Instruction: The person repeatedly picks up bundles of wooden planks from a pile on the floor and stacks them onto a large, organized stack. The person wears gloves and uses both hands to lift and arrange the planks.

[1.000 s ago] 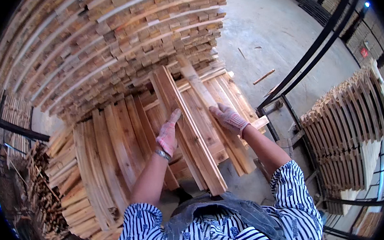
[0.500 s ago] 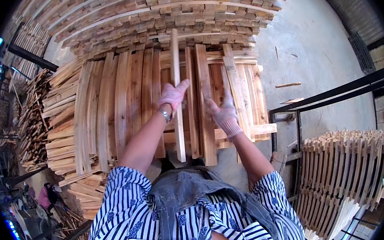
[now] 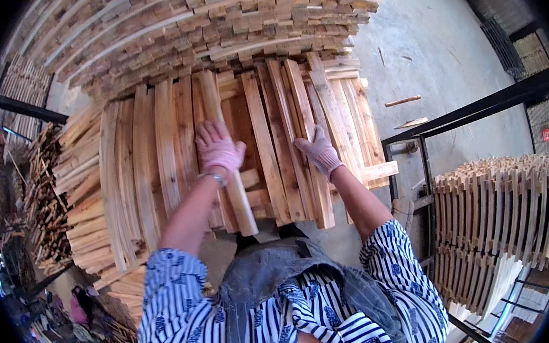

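Long wooden strips lie side by side across a low stack of boards in front of me. My left hand (image 3: pixel 219 149), in a pinkish work glove, rests flat on a pale wooden strip (image 3: pixel 241 203) with its fingers spread. That strip lies slightly aslant, its near end sticking out toward me. My right hand (image 3: pixel 320 153), also gloved, straddles another wooden strip (image 3: pixel 320 200), thumb on the left side and fingers along the right. Between the hands several more strips (image 3: pixel 266 146) lie on the stack, with a gap showing darker boards below.
A tall pile of stacked timber (image 3: pixel 211 28) curves across the far side. Loose strips (image 3: pixel 82 186) are heaped at left. On the right stand a black metal frame (image 3: pixel 470 120) and a bundle of upright strips (image 3: pixel 491 219). Wood scraps (image 3: pixel 403 101) lie on the concrete floor.
The pale strip in my left hand has moved left and down onto the stack, and that hand has spread open. My right hand has closed around a strip, which now lies farther right.
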Available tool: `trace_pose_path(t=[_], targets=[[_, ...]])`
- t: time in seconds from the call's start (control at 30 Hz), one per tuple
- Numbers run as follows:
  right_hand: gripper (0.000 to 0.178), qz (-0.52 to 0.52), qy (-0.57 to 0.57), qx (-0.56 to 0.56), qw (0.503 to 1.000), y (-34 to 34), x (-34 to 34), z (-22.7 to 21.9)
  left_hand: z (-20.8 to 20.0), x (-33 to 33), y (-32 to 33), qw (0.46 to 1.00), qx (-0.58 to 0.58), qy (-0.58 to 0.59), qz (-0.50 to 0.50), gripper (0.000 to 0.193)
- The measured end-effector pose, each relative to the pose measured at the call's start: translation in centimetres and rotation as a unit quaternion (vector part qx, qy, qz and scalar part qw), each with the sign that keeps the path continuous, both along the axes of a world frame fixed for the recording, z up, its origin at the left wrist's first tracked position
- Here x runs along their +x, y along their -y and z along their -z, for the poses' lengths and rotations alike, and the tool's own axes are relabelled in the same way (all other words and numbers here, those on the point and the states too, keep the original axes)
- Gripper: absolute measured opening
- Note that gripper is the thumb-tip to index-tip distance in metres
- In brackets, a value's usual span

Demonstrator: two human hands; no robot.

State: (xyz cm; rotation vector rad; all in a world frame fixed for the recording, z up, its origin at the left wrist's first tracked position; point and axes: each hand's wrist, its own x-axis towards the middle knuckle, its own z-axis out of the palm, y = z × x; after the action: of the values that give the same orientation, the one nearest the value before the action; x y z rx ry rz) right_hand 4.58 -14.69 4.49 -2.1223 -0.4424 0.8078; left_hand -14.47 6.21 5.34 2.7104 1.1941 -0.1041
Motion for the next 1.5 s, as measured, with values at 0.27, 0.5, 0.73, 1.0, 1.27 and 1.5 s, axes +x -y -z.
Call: trace_pose_path(t=[0.27, 0.5, 0.73, 1.0, 1.27, 1.5], targets=[[0.084, 0.014, 0.033, -0.030, 0.999, 0.7, 0.7, -3.4, 0.3, -0.3, -1.5, 0.997, 0.023, -0.054, 0.040, 0.080], [0.089, -0.039, 0.002, -0.141, 0.989, -2.8, -2.1, -3.0, 1.0, -1.8, -1.4, 0.994, 0.026, -0.050, 0.094, 0.086], [0.094, -0.057, 0.046, -0.105, 0.992, -1.4, -0.8, -6.0, -0.1, -2.1, -2.1, 0.995, 0.067, -0.033, 0.059, 0.082], [0.095, -0.042, 0.062, 0.020, 0.997, -5.2, -4.3, -2.7, 0.2, -3.6, -2.8, 0.996, 0.040, 0.018, 0.081, 0.079], [0.099, -0.022, -0.043, 0.114, 0.992, -4.9, -4.1, -4.4, -0.7, -7.1, -5.0, 0.989, -0.031, -0.121, 0.074, 0.085], [0.094, -0.056, 0.034, -0.009, 0.998, -9.6, -6.9, -2.6, -1.3, -7.2, -5.9, 0.982, -0.105, -0.127, 0.092, 0.092]])
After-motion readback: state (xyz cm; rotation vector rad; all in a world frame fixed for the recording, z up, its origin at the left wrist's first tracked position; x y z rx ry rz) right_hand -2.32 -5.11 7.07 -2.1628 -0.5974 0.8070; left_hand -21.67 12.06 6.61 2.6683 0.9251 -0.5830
